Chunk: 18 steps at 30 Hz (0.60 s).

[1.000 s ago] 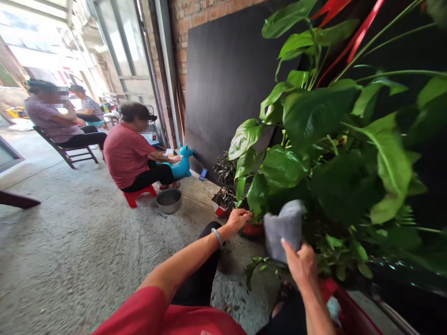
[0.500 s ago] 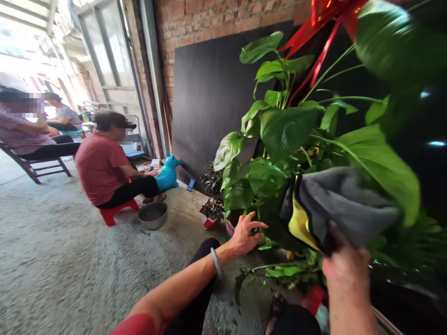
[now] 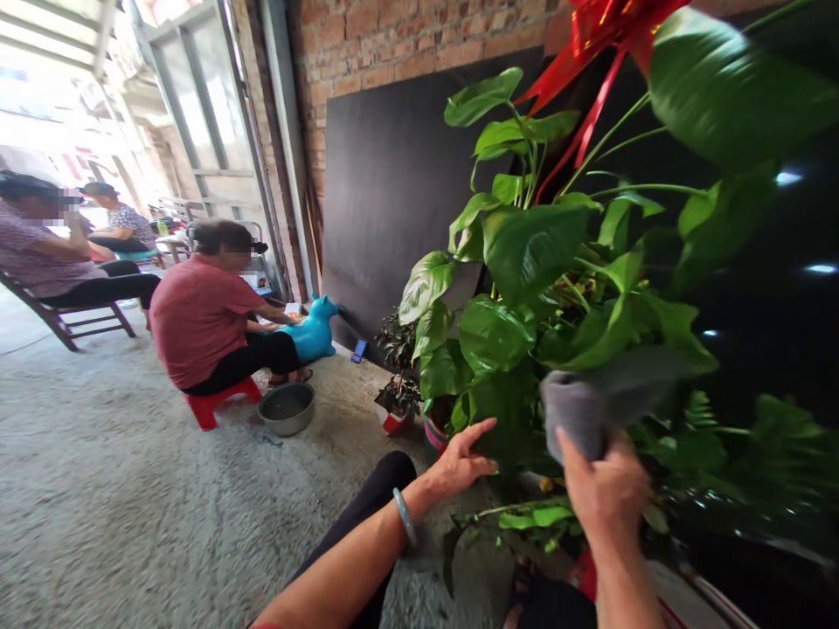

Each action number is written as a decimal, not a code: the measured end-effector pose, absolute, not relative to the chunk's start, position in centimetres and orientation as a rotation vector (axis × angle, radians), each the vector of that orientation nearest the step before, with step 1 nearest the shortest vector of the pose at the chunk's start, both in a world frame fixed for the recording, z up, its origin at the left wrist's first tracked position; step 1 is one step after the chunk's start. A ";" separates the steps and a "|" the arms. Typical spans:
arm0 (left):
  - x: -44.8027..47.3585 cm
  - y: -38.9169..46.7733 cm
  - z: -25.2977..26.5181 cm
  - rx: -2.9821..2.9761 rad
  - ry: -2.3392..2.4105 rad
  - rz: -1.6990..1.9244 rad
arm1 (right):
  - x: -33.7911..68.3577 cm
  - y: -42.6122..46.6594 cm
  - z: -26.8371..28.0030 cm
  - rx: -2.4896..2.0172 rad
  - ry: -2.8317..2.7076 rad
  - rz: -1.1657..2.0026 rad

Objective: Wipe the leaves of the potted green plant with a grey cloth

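A large leafy potted plant [image 3: 534, 249] with broad glossy green leaves fills the right of the head view. My right hand [image 3: 606, 489] grips a grey cloth [image 3: 573, 415] in front of the lower leaves; part of the cloth is smeared by motion. At the plant's left side, my left hand [image 3: 462, 459] is held out with its fingers apart and nothing in them. It is close to a dark green leaf, but I cannot tell if it touches. The striped pot [image 3: 433, 437] shows only in part behind the foliage.
A red ribbon bow [image 3: 606, 52] hangs over the plant. Beside it stands a small potted plant [image 3: 398, 404]. Further left are a metal basin [image 3: 287, 409], a blue animal figure [image 3: 318, 330] and a person on a red stool [image 3: 213, 402]. A black panel [image 3: 399, 192] leans on the brick wall.
My right hand has moved left, and the cloth is now bunched and lower, its yellow side out of sight. A large leaf at the right has swung. My left hand stays nearly in place.
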<state>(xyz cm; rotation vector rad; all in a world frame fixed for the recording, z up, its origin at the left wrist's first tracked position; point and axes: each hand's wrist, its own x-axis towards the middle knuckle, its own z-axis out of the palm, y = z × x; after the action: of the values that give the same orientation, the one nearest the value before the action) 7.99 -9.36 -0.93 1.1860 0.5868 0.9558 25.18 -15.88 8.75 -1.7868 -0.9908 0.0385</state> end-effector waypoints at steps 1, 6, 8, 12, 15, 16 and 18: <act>7.8 -9.5 -0.9 1.168 0.568 0.955 | 24.2 -15.9 7.6 -1.820 -1.124 0.125; 6.0 -8.8 -1.6 1.182 0.632 0.899 | 21.8 -21.1 1.6 -1.802 -1.124 0.698; 5.5 -8.2 -2.1 1.244 0.675 0.921 | 23.6 -22.5 2.0 -1.844 -0.973 0.671; 5.4 -8.0 -2.5 1.594 0.799 1.079 | 27.7 -19.7 6.2 -1.957 -0.774 0.071; 5.6 -8.4 -2.7 1.876 0.864 1.034 | 26.9 -15.1 6.5 -1.956 -0.928 0.025; 5.6 -8.5 -2.8 1.934 0.889 0.991 | 25.9 -14.1 5.5 -1.949 -1.011 0.115; 5.3 -8.6 -2.9 2.003 0.953 0.929 | 23.6 -13.7 2.6 -1.909 -1.153 0.309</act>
<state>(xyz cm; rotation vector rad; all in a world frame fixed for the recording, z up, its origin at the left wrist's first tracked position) 5.33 -8.55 -2.92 2.0033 0.9530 0.9295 23.57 -13.67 2.64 -1.9094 -1.1531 0.3088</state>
